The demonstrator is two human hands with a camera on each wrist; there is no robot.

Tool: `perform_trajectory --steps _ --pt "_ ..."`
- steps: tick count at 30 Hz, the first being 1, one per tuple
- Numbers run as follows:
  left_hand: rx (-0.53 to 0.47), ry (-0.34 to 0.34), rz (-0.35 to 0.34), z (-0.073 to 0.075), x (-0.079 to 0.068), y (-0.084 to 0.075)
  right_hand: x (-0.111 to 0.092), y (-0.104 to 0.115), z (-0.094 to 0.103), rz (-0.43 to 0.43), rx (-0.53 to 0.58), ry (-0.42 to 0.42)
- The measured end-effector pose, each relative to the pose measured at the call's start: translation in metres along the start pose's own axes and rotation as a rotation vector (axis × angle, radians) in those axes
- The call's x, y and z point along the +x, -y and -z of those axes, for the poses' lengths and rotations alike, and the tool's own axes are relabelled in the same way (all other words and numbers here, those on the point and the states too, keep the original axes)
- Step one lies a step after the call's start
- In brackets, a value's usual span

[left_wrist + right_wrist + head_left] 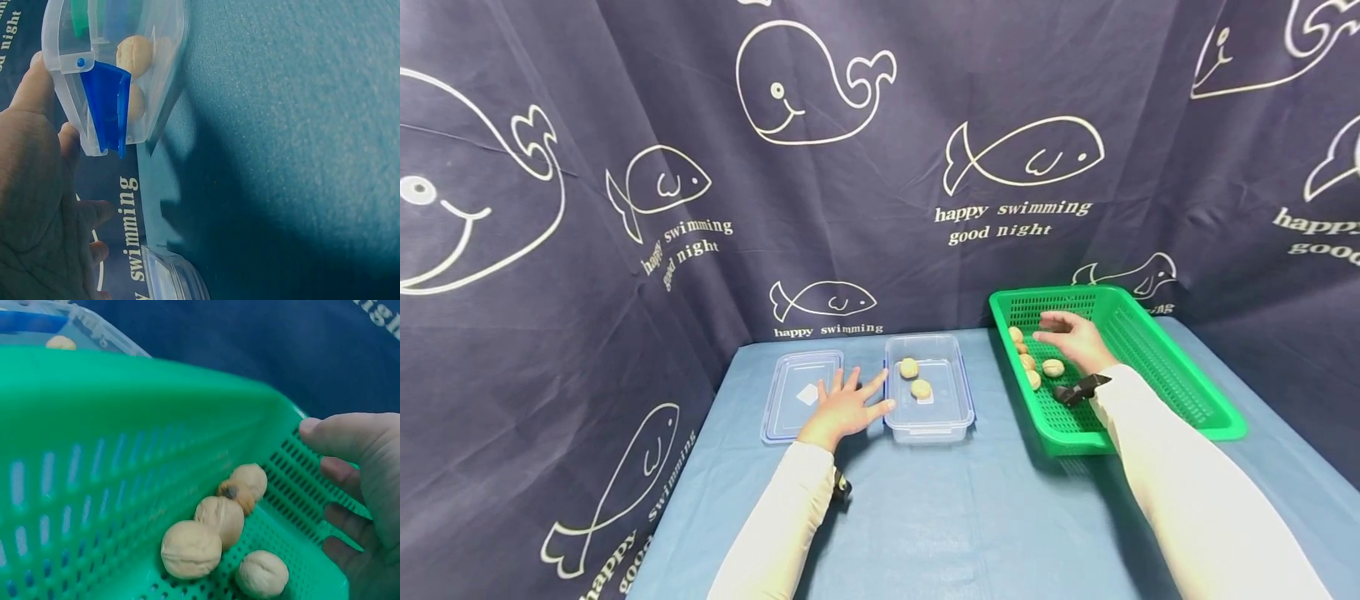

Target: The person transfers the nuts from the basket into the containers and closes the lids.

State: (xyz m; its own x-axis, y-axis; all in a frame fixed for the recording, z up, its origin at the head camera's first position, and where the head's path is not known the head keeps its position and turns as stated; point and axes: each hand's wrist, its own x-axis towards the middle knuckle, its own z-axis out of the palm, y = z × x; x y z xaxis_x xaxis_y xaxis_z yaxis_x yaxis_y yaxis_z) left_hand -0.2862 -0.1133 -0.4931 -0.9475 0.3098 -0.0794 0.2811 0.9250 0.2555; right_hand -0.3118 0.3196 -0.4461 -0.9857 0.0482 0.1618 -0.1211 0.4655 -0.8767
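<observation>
My left hand [842,411] has its fingers spread, with thumb and forefinger at the left rim of a clear plastic box [931,432]. Two walnuts [909,368] lie inside that box, and a blue side clip [107,106] hangs from its edge in the left wrist view. Over the green basket [1213,423] hovers my right hand [1081,343], fingers loosely bent and nothing between them. Below it, one walnut [262,574] sits apart on the basket floor. Several more walnuts [191,549] line the basket's left wall, among them a darker, orange-brown piece [237,497].
Left of the box, a clear lid [786,387] with a blue edge lies flat on the blue tablecloth [940,525], partly behind my left hand. A dark curtain [880,200] printed with whales and fish hangs behind the table and along its sides.
</observation>
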Motion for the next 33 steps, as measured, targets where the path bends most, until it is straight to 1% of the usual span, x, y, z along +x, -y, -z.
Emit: perform_trajectory --steps 4,8,13,18,22,24,28,33 --pt "0.006 0.007 0.004 0.002 -0.001 -0.002 -0.001 -0.009 0.005 -0.060 -0.034 0.079" --pt "0.002 0.017 0.000 0.008 -0.006 -0.007 -0.003 -0.017 0.011 -0.074 -0.076 0.128" --pt "0.005 -0.001 -0.013 0.016 -0.011 -0.012 -0.004 -0.024 0.016 -0.083 -0.131 0.199" --pt "0.002 0.001 -0.015 0.016 -0.013 -0.012 0.000 -0.035 0.019 -0.128 -0.208 0.256" --pt "0.002 0.005 -0.013 0.015 -0.014 -0.010 0.002 -0.041 0.019 -0.175 -0.204 0.296" --pt "0.004 0.009 -0.010 0.015 -0.014 -0.010 0.003 -0.044 0.018 -0.190 -0.202 0.308" --pt "-0.001 0.004 -0.016 0.015 -0.013 -0.010 0.000 -0.043 0.015 -0.199 -0.228 0.284" --pt "-0.004 0.016 -0.007 0.010 -0.009 -0.006 -0.005 -0.035 0.011 -0.157 -0.290 0.264"
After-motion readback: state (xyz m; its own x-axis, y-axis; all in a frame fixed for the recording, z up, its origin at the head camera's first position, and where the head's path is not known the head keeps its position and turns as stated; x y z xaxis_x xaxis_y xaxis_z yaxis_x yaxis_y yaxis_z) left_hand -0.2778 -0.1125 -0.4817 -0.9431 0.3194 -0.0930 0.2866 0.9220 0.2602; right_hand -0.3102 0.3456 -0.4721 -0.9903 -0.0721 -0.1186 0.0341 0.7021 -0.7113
